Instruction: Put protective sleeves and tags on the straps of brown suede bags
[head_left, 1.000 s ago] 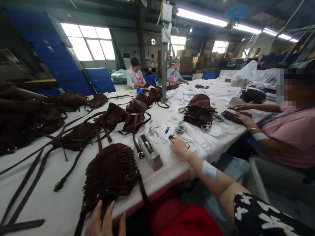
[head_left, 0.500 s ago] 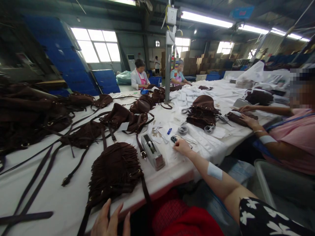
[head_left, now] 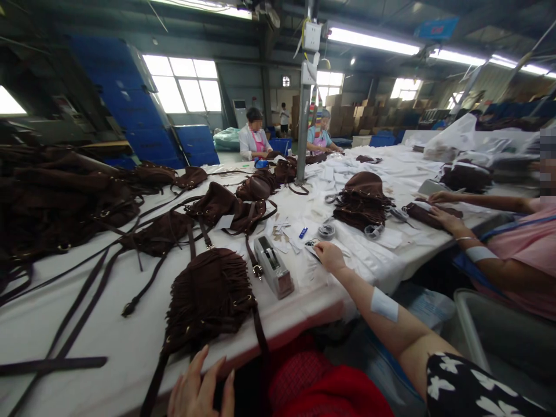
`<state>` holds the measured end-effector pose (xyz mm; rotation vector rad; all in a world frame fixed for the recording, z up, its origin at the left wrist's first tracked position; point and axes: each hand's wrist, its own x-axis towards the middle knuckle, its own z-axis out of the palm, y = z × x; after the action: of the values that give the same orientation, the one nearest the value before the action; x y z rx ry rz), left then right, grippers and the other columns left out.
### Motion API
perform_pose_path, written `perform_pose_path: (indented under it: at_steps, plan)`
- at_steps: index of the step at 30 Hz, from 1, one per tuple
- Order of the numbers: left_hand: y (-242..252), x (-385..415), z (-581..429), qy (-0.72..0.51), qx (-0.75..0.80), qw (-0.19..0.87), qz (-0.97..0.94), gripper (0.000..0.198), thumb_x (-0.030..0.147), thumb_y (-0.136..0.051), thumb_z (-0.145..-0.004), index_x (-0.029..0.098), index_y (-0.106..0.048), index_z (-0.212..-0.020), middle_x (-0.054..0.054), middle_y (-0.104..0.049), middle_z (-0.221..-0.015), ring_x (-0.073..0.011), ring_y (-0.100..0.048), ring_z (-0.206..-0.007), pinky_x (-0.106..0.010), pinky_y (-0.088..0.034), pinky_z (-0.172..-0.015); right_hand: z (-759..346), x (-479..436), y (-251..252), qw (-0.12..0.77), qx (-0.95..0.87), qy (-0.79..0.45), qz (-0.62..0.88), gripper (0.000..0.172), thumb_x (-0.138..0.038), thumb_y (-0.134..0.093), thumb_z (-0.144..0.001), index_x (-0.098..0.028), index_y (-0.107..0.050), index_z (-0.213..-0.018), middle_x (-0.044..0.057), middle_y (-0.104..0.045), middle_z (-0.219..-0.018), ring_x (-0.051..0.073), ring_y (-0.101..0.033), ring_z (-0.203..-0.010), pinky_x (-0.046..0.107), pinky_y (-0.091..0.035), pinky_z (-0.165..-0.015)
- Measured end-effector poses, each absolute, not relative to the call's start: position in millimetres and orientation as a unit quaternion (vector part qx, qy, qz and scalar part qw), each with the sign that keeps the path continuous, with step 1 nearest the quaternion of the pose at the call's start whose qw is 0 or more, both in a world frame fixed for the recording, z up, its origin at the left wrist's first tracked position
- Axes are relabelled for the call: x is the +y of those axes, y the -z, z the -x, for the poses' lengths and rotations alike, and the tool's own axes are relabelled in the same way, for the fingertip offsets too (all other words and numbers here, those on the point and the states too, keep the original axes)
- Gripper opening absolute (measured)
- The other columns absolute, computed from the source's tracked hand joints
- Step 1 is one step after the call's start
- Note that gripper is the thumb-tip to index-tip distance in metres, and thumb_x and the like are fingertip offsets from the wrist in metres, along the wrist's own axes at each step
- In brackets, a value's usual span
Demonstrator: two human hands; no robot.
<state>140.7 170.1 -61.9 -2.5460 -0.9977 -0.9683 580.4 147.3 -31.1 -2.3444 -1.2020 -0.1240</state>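
Note:
My right hand [head_left: 330, 256] reaches out over the table with its fingers closed on the edge of a smartphone [head_left: 311, 245]. The phone looks slightly tilted, and the fingers hide part of it. My left hand [head_left: 202, 385] is at the table's front edge, fingers spread and holding nothing. Just beyond it lies a dark brown fringed bag [head_left: 211, 295], its straps trailing over the edge. A grey tape dispenser [head_left: 273, 267] stands between that bag and my right hand. Near the phone are a blue marked piece [head_left: 303, 233] and a roll of grey tape [head_left: 326, 231].
More brown bags [head_left: 226, 208] and a large heap of them [head_left: 56, 202] cover the left side. A stacked fringed bag [head_left: 365, 197] lies farther right. A metal post [head_left: 303, 127] rises from the table. At right, a co-worker's hands [head_left: 445, 217] work on a brown bag.
My right hand has closed on the phone, and the phone has tilted from where it lay. The whole view has shifted a little, moving things rightward. My left hand stays near the bag.

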Motion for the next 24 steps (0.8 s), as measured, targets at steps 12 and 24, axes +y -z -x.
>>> perform_pose_path:
  at_steps: [12,24]
  plan:
    - [55,159,-146,0.336,-0.354,0.076,0.869,0.022,0.03,-0.054,-0.083,0.018,-0.064,-0.099,-0.017,-0.059,-0.123,-0.032,-0.059,-0.104,-0.051,-0.044,-0.091,-576,148,13,0.282,-0.443,0.078,0.848,0.022,-0.034,-0.051,-0.09,-0.019,-0.067,-0.095,0.006,-0.071,-0.081,0.019,-0.063,-0.072,0.026,-0.038,-0.064]
    - [-10,110,-172,0.278,-0.286,-0.199,0.895,0.061,0.031,-0.067,-0.077,0.022,-0.046,-0.133,-0.011,-0.048,-0.141,-0.0293,-0.041,-0.132,-0.05,-0.032,-0.11,-397,79,-59,0.133,-0.826,-0.238,0.493,0.014,-0.025,-0.059,-0.084,-0.023,-0.071,-0.092,0.0,-0.072,-0.084,0.014,-0.063,-0.076,0.023,-0.042,-0.07]
